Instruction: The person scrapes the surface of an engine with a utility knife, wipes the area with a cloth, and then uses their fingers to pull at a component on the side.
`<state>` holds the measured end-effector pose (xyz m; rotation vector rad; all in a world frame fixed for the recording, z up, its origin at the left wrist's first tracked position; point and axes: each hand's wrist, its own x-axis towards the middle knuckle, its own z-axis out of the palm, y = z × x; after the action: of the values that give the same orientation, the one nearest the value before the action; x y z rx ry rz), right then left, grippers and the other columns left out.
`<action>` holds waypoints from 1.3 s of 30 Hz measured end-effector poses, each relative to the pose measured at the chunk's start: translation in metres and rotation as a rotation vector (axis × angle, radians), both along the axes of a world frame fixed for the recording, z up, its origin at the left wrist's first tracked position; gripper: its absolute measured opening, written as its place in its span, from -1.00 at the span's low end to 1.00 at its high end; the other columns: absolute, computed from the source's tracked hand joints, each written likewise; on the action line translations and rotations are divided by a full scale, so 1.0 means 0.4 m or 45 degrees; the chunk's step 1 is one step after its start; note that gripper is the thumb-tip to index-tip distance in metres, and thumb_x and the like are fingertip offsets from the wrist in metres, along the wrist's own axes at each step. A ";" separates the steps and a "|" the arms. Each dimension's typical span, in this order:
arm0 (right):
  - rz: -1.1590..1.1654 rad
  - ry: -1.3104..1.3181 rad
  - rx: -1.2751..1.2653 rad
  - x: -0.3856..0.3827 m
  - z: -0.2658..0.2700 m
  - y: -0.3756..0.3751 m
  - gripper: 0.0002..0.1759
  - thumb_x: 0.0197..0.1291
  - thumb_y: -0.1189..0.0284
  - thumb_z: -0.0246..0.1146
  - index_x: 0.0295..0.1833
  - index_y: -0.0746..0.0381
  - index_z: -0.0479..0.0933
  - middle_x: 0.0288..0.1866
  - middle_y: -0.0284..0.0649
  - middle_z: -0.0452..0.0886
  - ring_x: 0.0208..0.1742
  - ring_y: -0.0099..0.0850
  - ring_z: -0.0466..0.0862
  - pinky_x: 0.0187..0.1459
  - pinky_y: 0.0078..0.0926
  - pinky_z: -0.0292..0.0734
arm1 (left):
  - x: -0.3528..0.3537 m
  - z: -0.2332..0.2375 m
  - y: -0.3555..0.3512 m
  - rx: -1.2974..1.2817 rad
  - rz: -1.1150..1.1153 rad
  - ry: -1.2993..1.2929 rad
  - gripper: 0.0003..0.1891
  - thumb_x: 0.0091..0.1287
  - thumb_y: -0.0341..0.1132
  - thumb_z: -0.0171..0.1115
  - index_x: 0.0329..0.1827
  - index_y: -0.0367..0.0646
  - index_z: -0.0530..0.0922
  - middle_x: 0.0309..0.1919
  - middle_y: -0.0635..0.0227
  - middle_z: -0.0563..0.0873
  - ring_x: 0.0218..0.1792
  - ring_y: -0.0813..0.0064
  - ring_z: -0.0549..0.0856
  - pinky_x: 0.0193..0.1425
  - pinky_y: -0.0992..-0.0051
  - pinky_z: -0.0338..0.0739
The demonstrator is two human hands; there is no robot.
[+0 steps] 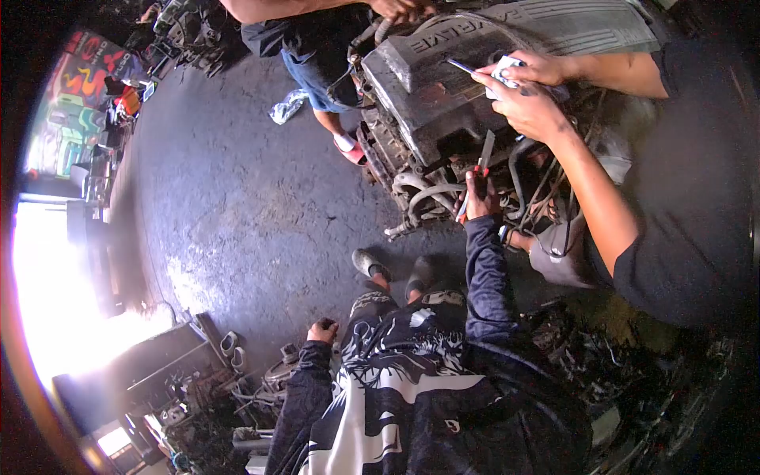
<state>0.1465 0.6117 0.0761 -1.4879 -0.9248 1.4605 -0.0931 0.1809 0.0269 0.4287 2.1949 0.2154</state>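
Note:
My right hand is closed around a knife-like tool with a flat grey blade and red parts on its handle. Its blade points up toward the engine, which has a large grey cover with raised "VALVE" lettering. Hoses and pipes at the engine's near end lie right beside this hand. Low over the floor, my left hand hangs by my leg with its fingers curled in and nothing showing in them.
At the right, a co-worker's hands hold a white item and a thin dark tool over the engine. Another person's hand is at the engine's far side. A plastic bag lies on the dark floor. Engine parts are heaped at lower left.

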 end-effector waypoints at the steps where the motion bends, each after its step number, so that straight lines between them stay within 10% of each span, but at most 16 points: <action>1: 0.026 -0.060 0.044 -0.003 -0.008 -0.001 -0.64 0.20 0.10 0.19 -0.22 0.21 0.43 -0.73 -0.30 0.42 -0.80 -0.47 0.45 -0.77 -0.48 0.35 | 0.005 0.011 0.004 0.014 -0.018 0.014 -0.78 0.15 -0.20 0.25 -0.25 -0.14 0.64 -0.51 0.32 0.72 -0.49 0.50 0.69 -0.35 0.47 0.54; 11: 0.325 -0.448 0.186 -0.018 0.000 -0.027 -0.69 0.23 0.11 0.14 -0.15 0.13 0.41 -0.74 -0.36 0.45 -0.84 -0.52 0.43 -0.82 -0.56 0.31 | -0.009 0.001 -0.006 -0.084 -0.100 0.048 -0.72 0.10 -0.14 0.28 -0.23 -0.13 0.65 -0.36 0.23 0.73 -0.27 0.33 0.72 -0.14 0.41 0.56; 31: -0.317 0.229 -0.138 -0.086 -0.029 -0.012 -0.54 0.18 0.00 0.18 0.02 0.08 0.35 -0.74 -0.34 0.34 -0.84 -0.50 0.35 -0.83 -0.56 0.22 | 0.012 0.029 -0.059 -0.129 -0.165 0.189 -0.70 0.12 -0.09 0.25 -0.21 -0.10 0.66 -0.41 0.25 0.73 -0.33 0.35 0.72 -0.17 0.39 0.56; 39: -0.147 -0.161 -0.070 -0.053 -0.062 -0.007 -0.54 0.18 0.03 0.18 -0.06 0.18 0.38 -0.74 -0.34 0.37 -0.83 -0.52 0.39 -0.81 -0.54 0.28 | 0.010 0.012 -0.027 -0.020 -0.162 0.203 -0.68 0.10 -0.09 0.26 -0.22 -0.12 0.66 -0.37 0.23 0.73 -0.26 0.29 0.72 -0.13 0.39 0.56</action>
<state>0.1253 0.6090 0.0513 -1.6617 -0.8648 1.3304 -0.0891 0.1700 0.0318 0.5918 2.3131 0.0975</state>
